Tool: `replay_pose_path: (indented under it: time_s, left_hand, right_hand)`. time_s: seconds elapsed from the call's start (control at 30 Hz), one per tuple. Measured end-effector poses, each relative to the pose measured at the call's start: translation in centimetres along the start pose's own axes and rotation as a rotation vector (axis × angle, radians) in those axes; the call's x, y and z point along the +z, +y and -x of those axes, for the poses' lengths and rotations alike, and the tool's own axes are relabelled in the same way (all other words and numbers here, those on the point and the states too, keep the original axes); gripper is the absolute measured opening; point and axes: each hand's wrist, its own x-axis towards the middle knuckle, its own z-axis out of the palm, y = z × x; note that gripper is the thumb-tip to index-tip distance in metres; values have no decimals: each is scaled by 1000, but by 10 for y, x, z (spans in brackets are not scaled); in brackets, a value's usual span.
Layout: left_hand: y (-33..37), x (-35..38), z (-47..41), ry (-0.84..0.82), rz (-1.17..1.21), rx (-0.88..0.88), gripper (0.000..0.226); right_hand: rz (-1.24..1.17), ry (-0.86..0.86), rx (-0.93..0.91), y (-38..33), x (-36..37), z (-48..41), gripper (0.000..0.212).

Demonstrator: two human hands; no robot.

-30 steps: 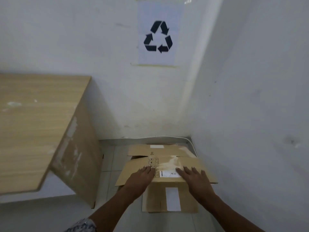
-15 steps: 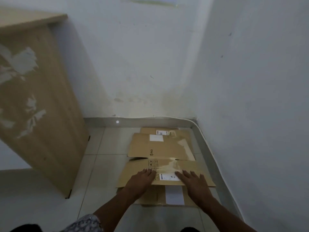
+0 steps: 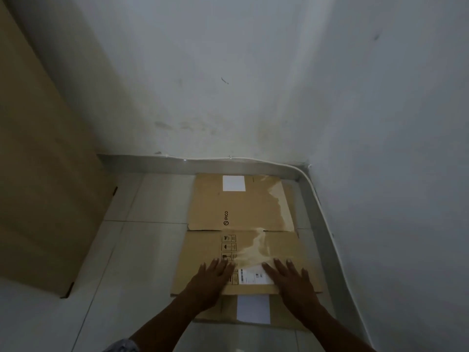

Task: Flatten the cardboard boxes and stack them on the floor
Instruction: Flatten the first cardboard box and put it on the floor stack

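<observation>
Left hand (image 3: 212, 280) flat, fingers straight, pressing flattened cardboard box (image 3: 276, 252), right hand (image 3: 291, 282) likewise

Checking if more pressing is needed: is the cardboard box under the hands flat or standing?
Flat. The cardboard box lies as a sheet with no walls raised, and the left hand and right hand press on it with straight fingers.

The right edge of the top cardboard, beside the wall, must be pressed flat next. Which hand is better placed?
Right, probably. The right hand lies flat on the right half of the cardboard, nearest that edge. The left hand presses the left half and would have to cross over.
</observation>
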Motion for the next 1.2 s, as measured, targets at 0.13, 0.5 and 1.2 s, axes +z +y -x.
replay_pose_path:
  time_s: [0.13,0.5,1.2]
  left_hand:
    - [-3,44,-9,-56,20,-9,108]
    - [-24,69,-22,-223,60,-24,129]
    - [-5,-27,19,-93,34,-129,57]
  right_hand:
    - [-55,-82,-31,8,39,-12,80]
    - [-192,-241,-13,-4,85,-31,94]
    - [-210,-80,56,-65,-2,-15,54]
